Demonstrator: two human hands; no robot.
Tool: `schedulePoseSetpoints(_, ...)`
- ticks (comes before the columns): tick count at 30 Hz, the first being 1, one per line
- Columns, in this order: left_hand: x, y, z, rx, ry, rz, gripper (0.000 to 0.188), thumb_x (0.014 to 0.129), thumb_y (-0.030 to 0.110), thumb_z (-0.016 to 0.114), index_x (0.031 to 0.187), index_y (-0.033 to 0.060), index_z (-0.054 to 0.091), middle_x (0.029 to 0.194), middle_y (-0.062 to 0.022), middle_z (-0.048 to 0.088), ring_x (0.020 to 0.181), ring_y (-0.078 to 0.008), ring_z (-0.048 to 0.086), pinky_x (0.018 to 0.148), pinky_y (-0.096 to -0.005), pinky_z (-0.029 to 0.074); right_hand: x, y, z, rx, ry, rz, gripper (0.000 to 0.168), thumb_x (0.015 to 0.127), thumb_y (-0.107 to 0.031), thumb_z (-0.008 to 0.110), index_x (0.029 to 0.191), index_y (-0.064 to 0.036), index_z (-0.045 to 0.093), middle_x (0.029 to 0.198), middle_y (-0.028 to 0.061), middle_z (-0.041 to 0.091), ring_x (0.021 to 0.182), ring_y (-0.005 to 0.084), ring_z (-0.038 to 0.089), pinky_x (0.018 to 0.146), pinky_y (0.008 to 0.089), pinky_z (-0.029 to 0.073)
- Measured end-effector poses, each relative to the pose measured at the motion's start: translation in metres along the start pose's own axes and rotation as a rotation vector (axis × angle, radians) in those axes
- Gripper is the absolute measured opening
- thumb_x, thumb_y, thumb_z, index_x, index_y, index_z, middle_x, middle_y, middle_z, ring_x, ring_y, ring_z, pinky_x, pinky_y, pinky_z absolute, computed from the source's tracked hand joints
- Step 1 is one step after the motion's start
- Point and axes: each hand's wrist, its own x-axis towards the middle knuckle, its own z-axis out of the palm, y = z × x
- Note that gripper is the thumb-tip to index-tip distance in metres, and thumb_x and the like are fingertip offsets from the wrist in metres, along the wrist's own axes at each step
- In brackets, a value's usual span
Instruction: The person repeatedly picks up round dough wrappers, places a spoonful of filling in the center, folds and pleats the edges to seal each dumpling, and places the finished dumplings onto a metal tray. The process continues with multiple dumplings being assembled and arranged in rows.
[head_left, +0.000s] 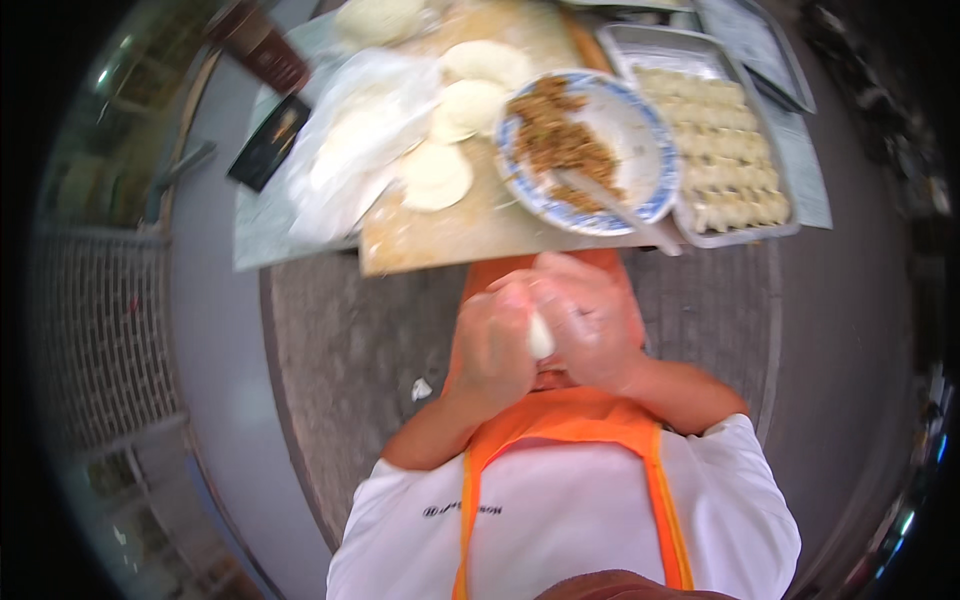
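My left hand (495, 337) and my right hand (589, 322) are pressed together around a pale dumpling (540, 335), above the orange apron and just off the board's near edge. Fingers cover most of the dumpling. Beyond them a blue-rimmed white bowl (652, 202) holds brown minced filling (562, 142) and a spoon (622, 212) whose handle sticks out over the rim. Left of the bowl, round dough wrappers (436, 176) lie on the floury wooden board (427, 240). A metal tray (694, 49) with rows of folded dumplings (724, 150) stands to the bowl's right.
A clear plastic bag (360, 142) with pale contents lies on the board's left side. Further left are a black phone-like object (270, 142) and a dark red cup (259, 45). Another tray (780, 52) stands at the back right. A white scrap (421, 388) lies on the floor.
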Motion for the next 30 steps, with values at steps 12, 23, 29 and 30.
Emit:
schedulePoseSetpoints(12,0.024,0.002,0.01,0.117,-0.246,0.237,0.102,0.105,0.074,0.02,0.156,-0.0118,0.04,0.121,-0.0197,0.073,0.086,-0.0163,0.072,0.074,-0.0296,0.056,0.0,-0.014,-0.056,-0.022,-0.073,-0.295,0.02,0.087,-0.006,0.081,0.107,-0.004,0.078,0.089,0.0105,0.068,0.079,0.0253,0.066,0.067,0.0379,0.053)
schedulePoseSetpoints(23,0.094,-0.059,-0.028,0.19,0.478,0.388,0.07,0.115,0.055,0.034,0.14,-0.0058,0.061,0.062,0.0038,0.049,0.053,-0.0038,0.037,0.05,-0.0232,0.026,0.144,0.02,-0.18,-0.614,0.35,-0.066,0.018,0.097,-0.016,0.076,0.104,0.0,0.08,0.088,0.0138,0.078,0.075,0.0184,0.071,0.07,0.0325,0.055)
schedulePoseSetpoints(29,0.091,-0.058,-0.024,0.123,0.53,0.355,0.063,0.116,0.05,0.036,0.135,-0.004,0.063,0.063,0.0035,0.049,0.054,-0.0032,0.037,0.051,-0.0218,0.026,0.209,0.103,-0.22,-0.792,0.3,0.067,0.022,0.095,-0.021,0.076,0.106,-0.002,0.08,0.093,0.0191,0.078,0.078,0.0317,0.074,0.075,0.0401,0.057)
schedulePoseSetpoints(30,0.091,-0.058,-0.024,0.119,0.535,0.362,0.063,0.116,0.05,0.036,0.134,-0.0046,0.062,0.062,0.0035,0.049,0.054,-0.0026,0.036,0.051,-0.021,0.025,0.211,0.111,-0.22,-0.822,0.264,0.088,0.022,0.095,-0.021,0.076,0.106,-0.002,0.081,0.093,0.0196,0.078,0.079,0.0335,0.075,0.076,0.041,0.057)
